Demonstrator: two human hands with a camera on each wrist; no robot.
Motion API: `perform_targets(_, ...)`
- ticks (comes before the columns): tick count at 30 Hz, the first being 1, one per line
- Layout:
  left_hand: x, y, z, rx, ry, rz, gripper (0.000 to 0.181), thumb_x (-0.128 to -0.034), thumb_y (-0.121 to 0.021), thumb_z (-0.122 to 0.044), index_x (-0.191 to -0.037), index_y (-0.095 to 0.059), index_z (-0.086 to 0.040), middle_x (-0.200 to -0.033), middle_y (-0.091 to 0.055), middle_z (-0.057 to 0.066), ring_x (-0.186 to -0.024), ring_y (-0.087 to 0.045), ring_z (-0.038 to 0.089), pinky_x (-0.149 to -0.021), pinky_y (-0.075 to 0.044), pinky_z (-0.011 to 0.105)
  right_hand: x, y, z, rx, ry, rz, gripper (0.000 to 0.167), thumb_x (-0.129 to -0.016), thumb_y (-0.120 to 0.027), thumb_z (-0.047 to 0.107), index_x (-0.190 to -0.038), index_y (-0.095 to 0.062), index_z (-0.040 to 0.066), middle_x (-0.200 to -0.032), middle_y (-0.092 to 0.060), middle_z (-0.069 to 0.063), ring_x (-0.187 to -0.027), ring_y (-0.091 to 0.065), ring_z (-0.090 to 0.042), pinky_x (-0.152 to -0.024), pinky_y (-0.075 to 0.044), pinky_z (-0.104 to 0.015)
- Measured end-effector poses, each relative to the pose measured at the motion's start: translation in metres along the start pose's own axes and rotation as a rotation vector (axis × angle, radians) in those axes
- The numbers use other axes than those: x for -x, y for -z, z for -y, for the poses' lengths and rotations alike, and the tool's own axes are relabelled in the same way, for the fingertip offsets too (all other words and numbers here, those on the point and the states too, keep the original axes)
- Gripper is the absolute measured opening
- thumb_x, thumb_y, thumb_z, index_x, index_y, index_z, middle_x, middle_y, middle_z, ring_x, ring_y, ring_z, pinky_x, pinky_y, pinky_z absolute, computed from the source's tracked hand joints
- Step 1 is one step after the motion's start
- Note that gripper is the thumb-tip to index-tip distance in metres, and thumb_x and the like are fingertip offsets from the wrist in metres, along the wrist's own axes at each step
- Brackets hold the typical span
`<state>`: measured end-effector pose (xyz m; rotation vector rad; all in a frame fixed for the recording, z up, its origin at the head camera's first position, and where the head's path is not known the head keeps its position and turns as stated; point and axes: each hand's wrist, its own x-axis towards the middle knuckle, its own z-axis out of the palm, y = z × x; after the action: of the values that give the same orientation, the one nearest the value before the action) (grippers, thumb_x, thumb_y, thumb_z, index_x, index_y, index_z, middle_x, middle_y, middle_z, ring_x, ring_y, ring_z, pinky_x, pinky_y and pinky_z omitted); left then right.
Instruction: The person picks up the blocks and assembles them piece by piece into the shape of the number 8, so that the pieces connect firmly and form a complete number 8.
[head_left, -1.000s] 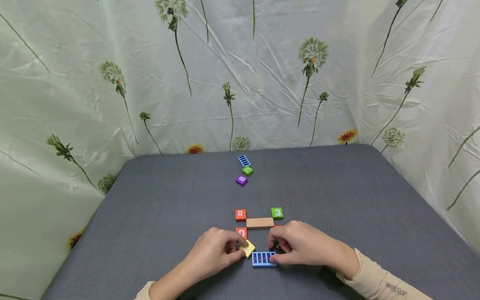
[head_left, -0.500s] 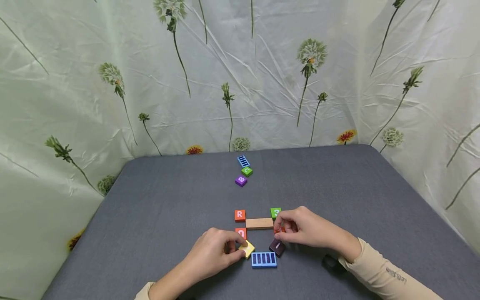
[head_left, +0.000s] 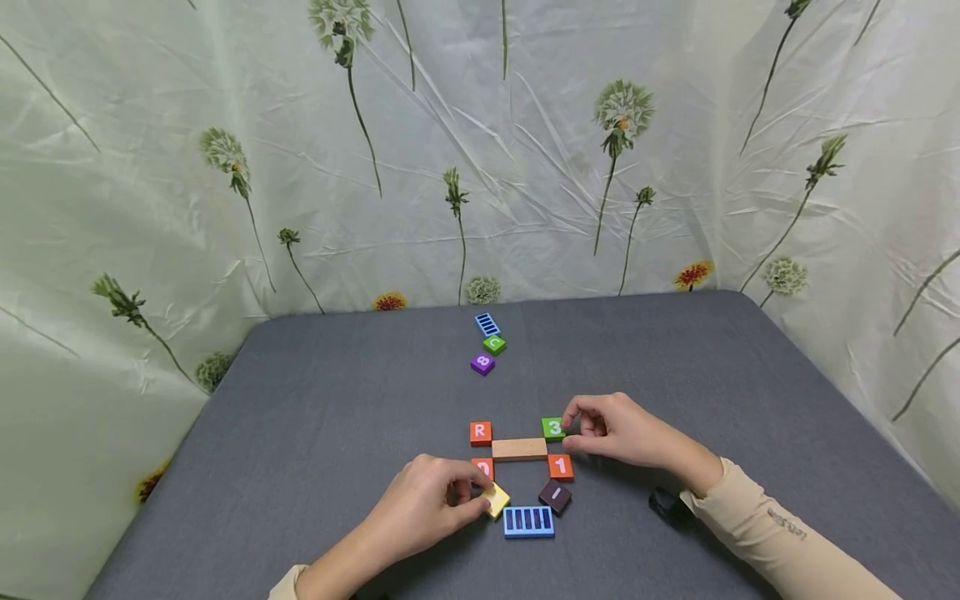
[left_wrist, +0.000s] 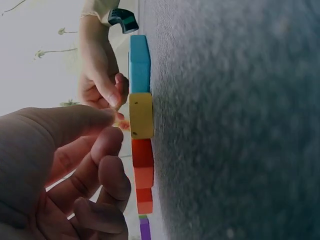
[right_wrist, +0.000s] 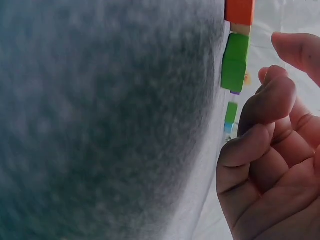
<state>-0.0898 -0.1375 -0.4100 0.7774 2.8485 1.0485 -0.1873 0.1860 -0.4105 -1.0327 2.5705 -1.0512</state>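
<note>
My left hand (head_left: 431,504) is at a yellow tile (head_left: 497,501), its fingertips just above the tile's top in the left wrist view, where the yellow tile (left_wrist: 141,116) stands free of the thumb. My right hand (head_left: 626,429) hovers beside the green tile with a 3 (head_left: 552,428), holding nothing; the right wrist view shows a gap between its fingers (right_wrist: 270,105) and that green tile (right_wrist: 234,75). Around them lie red tiles marked R (head_left: 481,432) and 1 (head_left: 560,467), a partly covered red tile (head_left: 482,467), a wooden plank (head_left: 520,450), a dark tile (head_left: 555,497) and a blue barred block (head_left: 528,522).
Farther back on the grey table (head_left: 360,400) lie a purple tile with an 8 (head_left: 483,363), a green C tile (head_left: 494,344) and a second blue barred block (head_left: 487,324). A flower-printed cloth (head_left: 525,150) hangs behind the table.
My right hand has moved from the blue block and dark tile, past the red 1 tile, back to the green 3 tile, uncovering them. The left hand stays at the yellow tile.
</note>
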Motion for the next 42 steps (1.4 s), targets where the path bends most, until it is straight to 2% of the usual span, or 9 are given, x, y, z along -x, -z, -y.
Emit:
perform_targets(7, -0.005, 0.010, 0.000, 0.029, 0.040, 0.026, 0.011, -0.0900, -0.086, -0.014, -0.099, -0.082, -0.020, -0.068, -0.057, -0.020, -0.058, -0.046, -0.007, -0.055, -0.041, 0.019, -0.007, 0.005, -0.007, -0.003, -0.045, 0.015, 0.021, -0.097, -0.081, 0.024, -0.110, -0.071, 0.011, -0.072, -0.054, 0.013, -0.063, -0.045, 0.001, -0.060, -0.039, -0.020)
perform_targets(13, -0.014, 0.022, 0.001, 0.027, 0.043, 0.001, 0.004, -0.0938, -0.084, -0.020, -0.098, -0.083, -0.021, -0.067, -0.059, -0.018, -0.056, -0.048, -0.004, -0.053, -0.043, 0.021, -0.012, 0.008, -0.013, -0.056, -0.083, 0.070, 0.030, -0.096, -0.082, 0.026, -0.118, -0.069, 0.009, -0.075, -0.057, 0.011, -0.063, -0.047, 0.000, -0.060, -0.041, -0.020)
perform_targets(17, -0.024, 0.033, 0.006, 0.032, 0.057, -0.016, 0.010, -0.0916, -0.085, -0.015, -0.101, -0.082, -0.018, -0.069, -0.061, -0.014, -0.057, -0.049, 0.000, -0.053, -0.043, 0.022, -0.015, 0.009, -0.016, -0.093, -0.109, 0.100, 0.035, -0.095, -0.083, 0.027, -0.121, -0.068, 0.008, -0.076, -0.058, 0.009, -0.063, -0.048, -0.002, -0.060, -0.041, -0.020)
perform_targets(23, -0.046, 0.049, 0.018, 0.042, 0.125, -0.060, 0.013, -0.0922, -0.085, -0.016, -0.105, -0.083, -0.015, -0.074, -0.065, -0.010, -0.062, -0.056, 0.008, -0.055, -0.045, 0.024, -0.017, 0.010, -0.021, -0.094, -0.124, 0.132, 0.037, -0.096, -0.082, 0.030, -0.123, -0.068, 0.009, -0.078, -0.057, 0.009, -0.066, -0.048, -0.002, -0.062, -0.040, -0.020)
perform_targets(29, -0.073, 0.060, 0.036, 0.042, 0.202, -0.107, 0.020, -0.0922, -0.085, -0.019, -0.111, -0.081, -0.013, -0.080, -0.071, -0.006, -0.072, -0.063, 0.011, -0.064, -0.051, 0.030, -0.018, 0.011, -0.021, -0.086, -0.139, 0.154, 0.038, -0.097, -0.081, 0.032, -0.124, -0.067, 0.010, -0.079, -0.057, 0.009, -0.066, -0.048, -0.003, -0.062, -0.040, -0.021)
perform_targets(35, -0.098, 0.063, 0.056, 0.061, 0.245, -0.114, 0.025, -0.0925, -0.085, -0.020, -0.115, -0.079, -0.010, -0.085, -0.074, -0.001, -0.078, -0.068, 0.014, -0.068, -0.052, 0.031, -0.021, 0.010, -0.022, -0.095, -0.147, 0.172, 0.037, -0.097, -0.081, 0.031, -0.124, -0.067, 0.010, -0.079, -0.058, 0.010, -0.065, -0.048, -0.003, -0.061, -0.040, -0.021)
perform_targets(42, -0.119, 0.060, 0.071, 0.078, 0.283, -0.090, 0.028, -0.0927, -0.085, -0.023, -0.117, -0.079, -0.011, -0.088, -0.076, 0.000, -0.087, -0.072, 0.016, -0.072, -0.052, 0.031, -0.022, 0.009, -0.022, -0.093, -0.156, 0.179, 0.035, -0.097, -0.080, 0.030, -0.123, -0.067, 0.011, -0.079, -0.057, 0.009, -0.066, -0.048, -0.003, -0.061, -0.040, -0.021)
